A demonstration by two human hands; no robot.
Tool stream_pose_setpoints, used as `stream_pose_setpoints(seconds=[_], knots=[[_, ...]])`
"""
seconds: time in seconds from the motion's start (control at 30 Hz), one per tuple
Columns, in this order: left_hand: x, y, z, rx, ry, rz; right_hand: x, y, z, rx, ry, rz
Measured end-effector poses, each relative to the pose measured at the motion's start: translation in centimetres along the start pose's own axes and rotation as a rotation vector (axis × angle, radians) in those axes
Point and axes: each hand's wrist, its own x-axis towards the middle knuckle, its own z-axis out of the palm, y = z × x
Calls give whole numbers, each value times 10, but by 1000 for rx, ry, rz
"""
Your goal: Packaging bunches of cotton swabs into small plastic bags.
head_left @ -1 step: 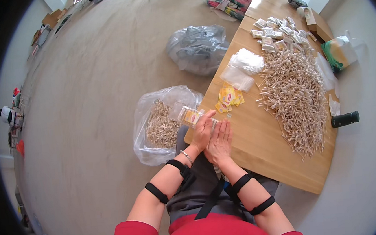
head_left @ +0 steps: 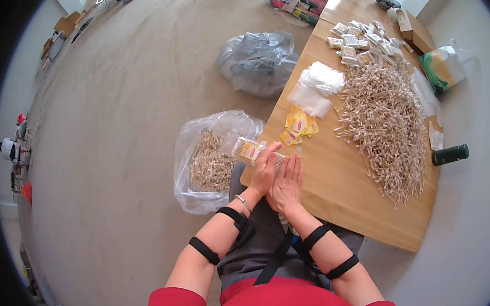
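Observation:
A clear plastic packet of cotton swabs with a yellow label inside sits at the table's near left edge. My left hand is closed around it, with the packet's labelled end sticking out to the left. Close against it, my right hand lies with its fingers stretched out and together. Swab ends show in the narrow gap between the two hands; the palms are hidden. Just beyond my hands, several yellow printed cards lie loose on the wooden table.
A large heap of loose cotton swabs covers the table's right side. Behind it lie filled packets; flat clear bags lie left of it. A dark bottle is at the right edge. An open sack of swabs stands left.

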Motion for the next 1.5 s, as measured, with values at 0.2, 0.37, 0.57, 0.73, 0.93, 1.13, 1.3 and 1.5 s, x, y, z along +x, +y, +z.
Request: stream_pose_setpoints(seconds=[0.2, 0.37, 0.57, 0.73, 0.93, 1.13, 1.3, 1.5], knots=[[1, 3, 1, 21, 49, 14, -1, 0, 1, 9, 38, -17], [-1, 7, -2, 67, 31, -18, -3, -4, 2, 9, 18, -20], [26, 23, -59, 540, 58, 113, 0, -9, 0, 27, 66, -10], [42, -15, -91, 861, 15, 64, 5, -18, 3, 10, 92, -14], [46, -40, -97, 128, -145, -343, 7, -26, 5, 37, 97, -12], [47, -29, -96, -131, -182, -444, 15, -42, 10, 46, 89, -13], [46, -20, -94, -151, -135, -409, 22, -54, 11, 68, 93, -28], [47, -19, -98, -195, -115, -414, 28, -48, 12, 177, 96, -19]])
